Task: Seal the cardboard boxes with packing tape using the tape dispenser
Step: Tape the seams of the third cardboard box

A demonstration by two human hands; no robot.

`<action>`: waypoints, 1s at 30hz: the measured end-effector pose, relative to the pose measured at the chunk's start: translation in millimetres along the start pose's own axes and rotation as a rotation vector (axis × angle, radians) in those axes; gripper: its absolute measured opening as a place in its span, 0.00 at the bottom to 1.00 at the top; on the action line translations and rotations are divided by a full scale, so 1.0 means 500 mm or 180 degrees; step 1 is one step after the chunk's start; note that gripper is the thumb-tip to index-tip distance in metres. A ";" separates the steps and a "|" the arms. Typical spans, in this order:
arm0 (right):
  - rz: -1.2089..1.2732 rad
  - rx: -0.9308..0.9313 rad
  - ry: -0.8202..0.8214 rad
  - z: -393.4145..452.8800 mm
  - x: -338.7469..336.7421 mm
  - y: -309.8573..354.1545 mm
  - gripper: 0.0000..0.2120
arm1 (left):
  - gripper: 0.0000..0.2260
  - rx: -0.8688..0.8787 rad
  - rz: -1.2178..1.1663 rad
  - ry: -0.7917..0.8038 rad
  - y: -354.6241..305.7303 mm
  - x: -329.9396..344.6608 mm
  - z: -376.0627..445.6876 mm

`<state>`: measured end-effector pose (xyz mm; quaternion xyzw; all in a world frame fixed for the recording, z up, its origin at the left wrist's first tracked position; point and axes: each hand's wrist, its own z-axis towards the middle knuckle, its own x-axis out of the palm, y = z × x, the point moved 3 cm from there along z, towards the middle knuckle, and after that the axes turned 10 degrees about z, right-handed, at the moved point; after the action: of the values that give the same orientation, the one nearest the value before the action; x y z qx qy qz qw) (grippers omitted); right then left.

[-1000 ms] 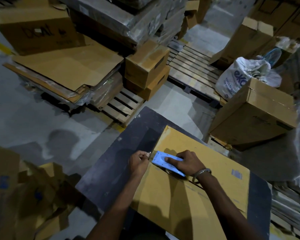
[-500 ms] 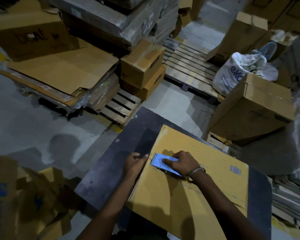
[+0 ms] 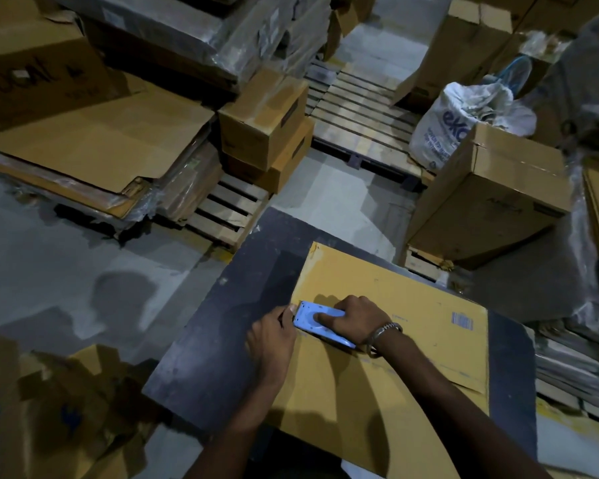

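Both hands have crept left, the right hand (image 3: 351, 319) in a firm grip on the light, rigid tape dispenser (image 3: 312, 321) at the stiff cardboard box (image 3: 395, 340)'s left edge on the desk (image 3: 215, 340), left hand (image 3: 274, 335) pinching beside its nose, holding what I cannot tell

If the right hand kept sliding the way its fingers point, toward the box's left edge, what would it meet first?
Most likely the left hand. The right hand grips the blue tape dispenser, whose front end already sits at the left hand's fingertips, at the cardboard box edge. Whether they touch is unclear.

Dim warehouse, grey concrete floor (image 3: 66, 257), wooden pallets (image 3: 357, 122), dark worktable (image 3: 222, 340), white sack (image 3: 453, 122)
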<state>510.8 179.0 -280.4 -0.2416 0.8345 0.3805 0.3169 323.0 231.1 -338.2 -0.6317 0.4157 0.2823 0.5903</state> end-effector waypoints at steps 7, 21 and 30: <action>-0.0035 -0.0029 -0.0031 -0.005 0.000 -0.009 0.30 | 0.17 0.0084 0.0247 0.0190 0.013 0.023 0.013; -0.0072 -0.0031 -0.0016 -0.021 -0.008 -0.033 0.31 | 0.15 0.0081 0.0260 0.0171 0.009 0.018 0.015; -0.0031 0.0063 0.0158 -0.032 -0.031 -0.062 0.32 | 0.13 0.0065 0.0407 0.0027 0.001 0.009 0.011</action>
<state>536.0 150.5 -276.3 -0.2519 0.8446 0.3646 0.3003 325.7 235.5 -343.0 -0.5990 0.4606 0.3125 0.5757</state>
